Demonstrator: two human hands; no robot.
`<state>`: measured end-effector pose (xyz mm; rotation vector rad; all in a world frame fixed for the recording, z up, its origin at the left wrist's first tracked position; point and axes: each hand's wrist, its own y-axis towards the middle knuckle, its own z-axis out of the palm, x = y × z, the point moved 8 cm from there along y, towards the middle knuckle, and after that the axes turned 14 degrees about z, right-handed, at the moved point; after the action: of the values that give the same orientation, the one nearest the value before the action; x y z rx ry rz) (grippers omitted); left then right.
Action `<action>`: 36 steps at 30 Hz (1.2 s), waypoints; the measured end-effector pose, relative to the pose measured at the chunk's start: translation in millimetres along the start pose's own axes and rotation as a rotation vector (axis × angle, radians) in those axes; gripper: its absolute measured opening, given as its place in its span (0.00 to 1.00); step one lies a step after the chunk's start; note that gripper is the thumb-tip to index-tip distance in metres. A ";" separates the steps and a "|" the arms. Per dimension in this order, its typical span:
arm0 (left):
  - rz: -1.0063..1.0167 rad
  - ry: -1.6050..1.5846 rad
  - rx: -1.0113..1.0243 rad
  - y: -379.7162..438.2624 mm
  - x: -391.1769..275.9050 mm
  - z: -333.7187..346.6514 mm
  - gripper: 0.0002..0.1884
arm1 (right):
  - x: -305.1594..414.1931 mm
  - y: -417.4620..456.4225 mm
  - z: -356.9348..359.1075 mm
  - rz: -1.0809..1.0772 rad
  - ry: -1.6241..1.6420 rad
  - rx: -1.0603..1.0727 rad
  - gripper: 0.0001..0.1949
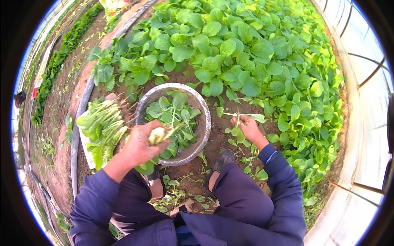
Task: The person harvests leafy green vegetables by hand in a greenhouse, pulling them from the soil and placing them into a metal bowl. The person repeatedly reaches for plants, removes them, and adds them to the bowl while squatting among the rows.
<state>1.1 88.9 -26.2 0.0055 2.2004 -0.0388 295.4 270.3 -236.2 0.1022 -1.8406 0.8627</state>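
My left hand point(143, 142) grips a bunch of leafy greens point(157, 135) by its pale stems, root ends to the right, leaves hanging below my wrist. It is over the left part of a round basin point(204, 129) with a pale, speckled rim. Loose green leaves point(174, 115) lie inside the basin. To its right, my right hand point(247, 125) pinches a small leafy plant point(237, 115) with thin roots, low over the soil. Left of the basin, a pile of harvested greens point(103, 126) rests on a white board or sheet point(87, 150), roots towards the basin.
A dense bed of leafy plants point(227, 49) grows ahead and to the right. A grey hose or pipe point(80, 113) runs along the left. Plastic greenhouse sheeting point(364, 101) with ribs stands at right. Torn leaves point(172, 196) litter the soil between my shoes point(224, 158).
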 end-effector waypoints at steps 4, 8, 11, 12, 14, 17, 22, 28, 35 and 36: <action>0.051 -0.090 -0.088 3.2 5.2 19.6 0.19 | 119.4 -31.1 57.9 -0.336 -0.066 0.066 0.12; 0.108 -0.217 -0.174 11.4 -11.6 17.7 0.27 | 201.0 -71.3 109.2 -0.505 -0.020 0.146 0.15; 0.136 -0.305 -0.267 12.0 -15.1 12.6 0.27 | 222.5 -81.2 129.5 -0.506 0.150 0.176 0.17; 0.127 -0.304 -0.255 11.7 -14.8 11.4 0.27 | 234.9 -92.7 134.5 -0.522 0.197 0.163 0.17; 0.108 -0.300 -0.227 12.0 -13.1 7.6 0.28 | 240.6 -98.8 146.8 -0.442 0.394 0.248 0.11; 0.258 -0.317 -0.401 4.6 -13.6 -2.7 0.24 | 246.2 -107.0 162.6 -0.346 0.591 0.284 0.08; 0.218 -0.253 -0.361 -6.1 -27.2 -12.9 0.16 | 248.0 -100.8 160.0 -0.298 0.591 0.117 0.15; 0.111 -0.035 -0.307 -18.0 -11.2 -22.3 0.17 | 269.9 -102.2 146.1 -0.436 0.454 -0.013 0.25; 0.196 -0.748 -0.420 -18.0 18.4 -41.5 0.19 | 192.2 -56.4 168.8 -0.102 -0.953 -0.156 0.36; 0.203 -0.767 -0.391 -18.8 16.2 -43.8 0.19 | 197.8 -55.7 166.9 -0.155 -0.905 -0.135 0.34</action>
<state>-44.2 71.2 -13.0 -0.0047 1.4023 0.4341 102.5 191.1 -73.1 0.6235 -2.6737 0.6116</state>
